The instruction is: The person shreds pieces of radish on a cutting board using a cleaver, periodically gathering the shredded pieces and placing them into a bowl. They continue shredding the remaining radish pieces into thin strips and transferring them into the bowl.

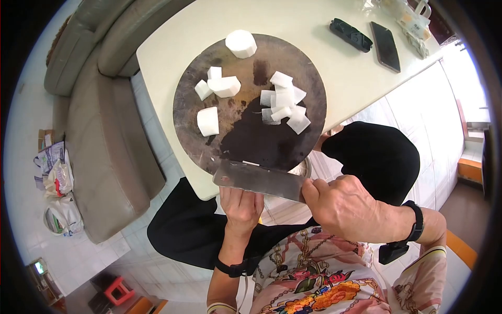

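Observation:
My right hand (pixel 342 204) is closed round the handle end of a wide cleaver (pixel 261 180), its blade lying across the near edge of a round dark board (pixel 246 133). Under the blade's left end is my left hand (pixel 241 205), fingers curled, their tips partly hidden by the metal; whether they grip it is unclear. On the board's right side lies a pile of thin white slices (pixel 285 99). White chunks (pixel 224 87) sit at the upper left, a single block (pixel 208 121) lies below them, and a thick round piece (pixel 241 44) rests at the far edge.
The board sits on a pale table (pixel 334 99). A dark case (pixel 351 35), a phone (pixel 385 46) and plastic packaging (pixel 413 23) lie at its far right. A sofa (pixel 104 152) stands left, with bags (pixel 58 178) beyond. A red stool (pixel 119 291) is at the lower left.

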Demonstrator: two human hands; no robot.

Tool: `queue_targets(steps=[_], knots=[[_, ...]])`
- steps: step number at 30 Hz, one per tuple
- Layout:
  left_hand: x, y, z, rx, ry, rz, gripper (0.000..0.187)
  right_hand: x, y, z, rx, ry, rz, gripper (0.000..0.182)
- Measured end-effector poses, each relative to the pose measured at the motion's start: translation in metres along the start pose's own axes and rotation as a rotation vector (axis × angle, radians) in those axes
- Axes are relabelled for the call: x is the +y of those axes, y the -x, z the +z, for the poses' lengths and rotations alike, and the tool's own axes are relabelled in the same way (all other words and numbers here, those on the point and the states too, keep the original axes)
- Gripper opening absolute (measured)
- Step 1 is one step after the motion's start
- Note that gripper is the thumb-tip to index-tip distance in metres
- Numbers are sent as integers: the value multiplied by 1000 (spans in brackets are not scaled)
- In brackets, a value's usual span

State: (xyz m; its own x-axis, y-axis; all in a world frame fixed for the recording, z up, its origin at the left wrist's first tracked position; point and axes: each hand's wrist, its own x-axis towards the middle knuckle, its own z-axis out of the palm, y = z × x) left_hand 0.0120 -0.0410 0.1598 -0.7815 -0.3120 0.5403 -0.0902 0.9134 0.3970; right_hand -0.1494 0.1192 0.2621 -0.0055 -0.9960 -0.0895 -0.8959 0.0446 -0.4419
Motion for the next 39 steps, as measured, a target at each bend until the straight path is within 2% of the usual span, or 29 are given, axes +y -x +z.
queue_targets(steps=[2, 11, 17, 19, 25, 34, 39], knots=[[-1, 2, 2, 11, 2, -3, 23, -1, -1, -1, -12, 34, -3, 23], [-2, 3, 2, 0, 19, -22, 25, -2, -17, -7, -40, 48, -51, 18], [-1, 3, 2, -6, 16, -58, 23, 1, -43, 5, 99, -40, -93, 22], [-2, 3, 4, 9, 15, -44, 23, 5, -43, 11, 165, -167, -61, 20], [0, -1, 2, 18, -8, -11, 23, -5, -19, 1, 88, -119, 1, 20], [-1, 2, 3, 8, 8, -24, 23, -3, -20, -2, 38, -113, -21, 20], [0, 0, 3, 12, 21, -28, 22, -4, -43, 8, 121, -129, -75, 19]])
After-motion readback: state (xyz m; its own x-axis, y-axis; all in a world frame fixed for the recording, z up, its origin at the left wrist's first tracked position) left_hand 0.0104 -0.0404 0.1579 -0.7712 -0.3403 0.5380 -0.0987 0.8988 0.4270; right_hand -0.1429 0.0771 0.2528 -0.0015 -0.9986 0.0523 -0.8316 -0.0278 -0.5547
